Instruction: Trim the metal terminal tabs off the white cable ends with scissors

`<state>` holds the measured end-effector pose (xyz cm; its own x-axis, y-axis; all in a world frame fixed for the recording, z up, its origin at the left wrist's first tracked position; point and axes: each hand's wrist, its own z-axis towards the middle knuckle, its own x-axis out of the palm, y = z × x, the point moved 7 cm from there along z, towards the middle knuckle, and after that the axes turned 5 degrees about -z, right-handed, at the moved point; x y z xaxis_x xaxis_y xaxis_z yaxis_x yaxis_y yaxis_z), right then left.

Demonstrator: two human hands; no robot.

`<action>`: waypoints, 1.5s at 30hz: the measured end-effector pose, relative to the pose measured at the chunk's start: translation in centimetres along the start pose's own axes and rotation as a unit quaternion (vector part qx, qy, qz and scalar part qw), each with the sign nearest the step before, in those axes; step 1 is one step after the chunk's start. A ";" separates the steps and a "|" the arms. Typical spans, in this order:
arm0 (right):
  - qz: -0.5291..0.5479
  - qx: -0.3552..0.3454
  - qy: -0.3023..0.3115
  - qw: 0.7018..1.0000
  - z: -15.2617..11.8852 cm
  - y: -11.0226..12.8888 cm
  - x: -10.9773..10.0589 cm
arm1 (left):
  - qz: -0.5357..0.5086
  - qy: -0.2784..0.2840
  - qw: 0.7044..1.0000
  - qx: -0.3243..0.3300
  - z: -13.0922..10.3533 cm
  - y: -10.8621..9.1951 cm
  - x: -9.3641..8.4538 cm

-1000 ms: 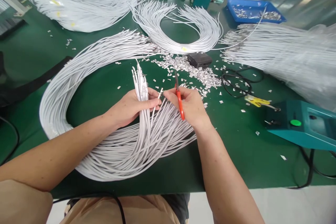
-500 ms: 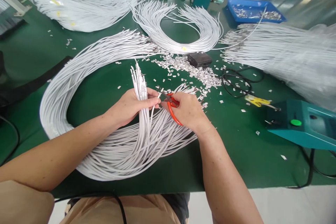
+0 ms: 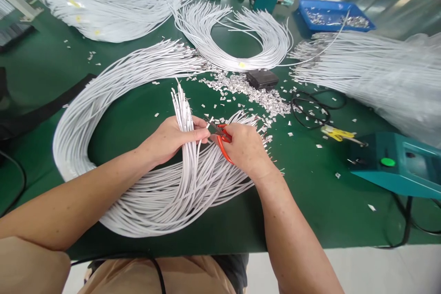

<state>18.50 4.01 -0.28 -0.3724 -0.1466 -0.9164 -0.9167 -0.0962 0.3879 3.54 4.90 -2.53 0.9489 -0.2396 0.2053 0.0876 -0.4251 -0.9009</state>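
Over the green table [image 3: 310, 220], head view: left hand [image 3: 175, 138] closed around an upright bunch of white cables [image 3: 186, 121], thumb and fingertips also pinching one separate cable end. Right hand [image 3: 246, 147] wrapped on red-handled cutters [image 3: 225, 144], fingers curled in; cutter tips at that cable end, blades parted; can't tell if they touch it. Bunch rises out of a big cable loop [image 3: 148, 206] lying under both hands. Beyond the hands: scattered white scraps [image 3: 255, 94], black block [image 3: 262, 79] among them. Yellow-handled tool [image 3: 337, 133] beside teal machine [image 3: 396, 163], right side.
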 end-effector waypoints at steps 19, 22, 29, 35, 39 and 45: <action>0.536 -0.079 0.004 0.841 0.1 0.5 -1.2 | -0.070 0.160 0.983 -0.057 -0.3 0.5 2.1; 0.552 -0.070 0.019 0.830 0.3 0.3 -0.8 | -0.074 0.162 0.982 -0.060 -0.3 0.6 2.0; 0.518 -0.042 -0.006 0.855 0.4 0.2 -0.7 | -0.071 0.117 0.990 -0.043 -0.1 0.7 1.4; 0.523 -0.070 -0.021 0.849 -0.2 1.0 -1.2 | -0.076 0.072 0.994 -0.018 -0.3 0.2 1.3; 0.493 -0.125 0.006 0.861 -0.4 2.4 -0.9 | -0.082 0.028 0.996 -0.004 -0.3 0.0 0.7; 0.504 0.035 -0.145 0.851 0.0 -0.4 -1.3 | -0.046 0.024 0.999 -0.002 -0.2 0.0 0.4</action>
<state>19.38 4.23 0.74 -0.9853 0.1290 -0.1120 -0.1137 -0.0057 0.9935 3.90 4.65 -2.39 0.9210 -0.2407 0.3062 0.1734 -0.4504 -0.8758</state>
